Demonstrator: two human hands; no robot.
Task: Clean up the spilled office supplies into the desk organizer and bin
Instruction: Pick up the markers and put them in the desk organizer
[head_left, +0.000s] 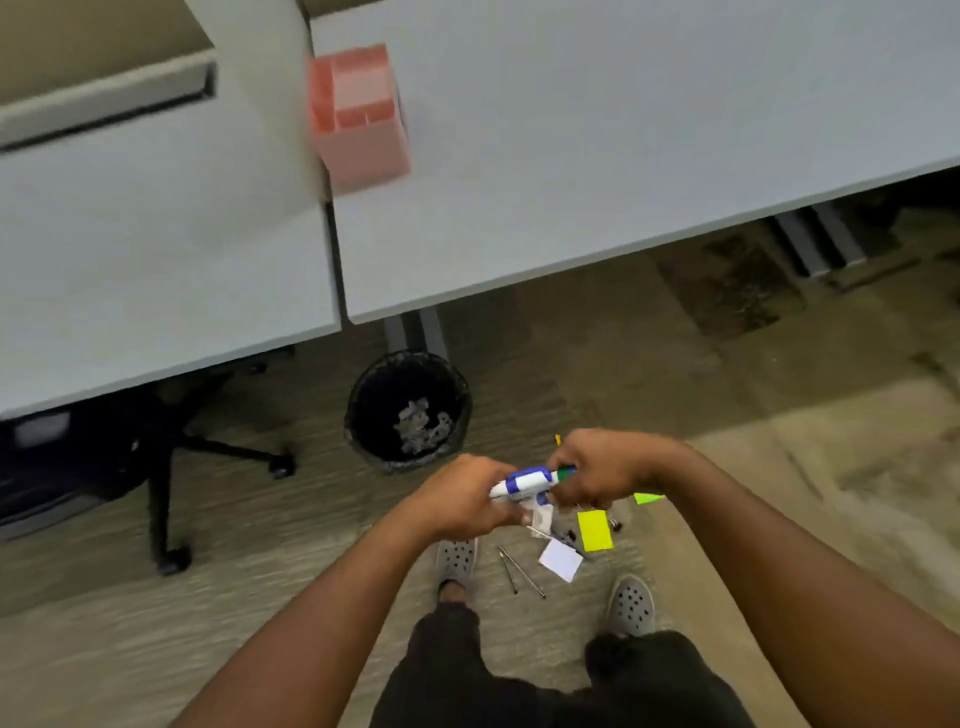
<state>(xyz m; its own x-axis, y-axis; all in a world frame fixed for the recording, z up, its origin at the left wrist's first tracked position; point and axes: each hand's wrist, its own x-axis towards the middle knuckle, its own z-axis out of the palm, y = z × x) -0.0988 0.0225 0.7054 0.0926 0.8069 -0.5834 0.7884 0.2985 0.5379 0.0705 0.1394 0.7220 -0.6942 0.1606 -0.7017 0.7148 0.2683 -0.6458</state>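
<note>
Both hands (524, 493) around markers (527, 483), bin (408, 410) beyond

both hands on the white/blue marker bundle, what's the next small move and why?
Probably carry the markers up to the pink organizer on the desk. Both the left hand and right hand already grip them, and more supplies like the yellow note lie on the floor.

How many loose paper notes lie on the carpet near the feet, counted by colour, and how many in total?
Yellow note: 1
Green note: 1, partly hidden under the right hand
White note: 1
Total: 3
</note>
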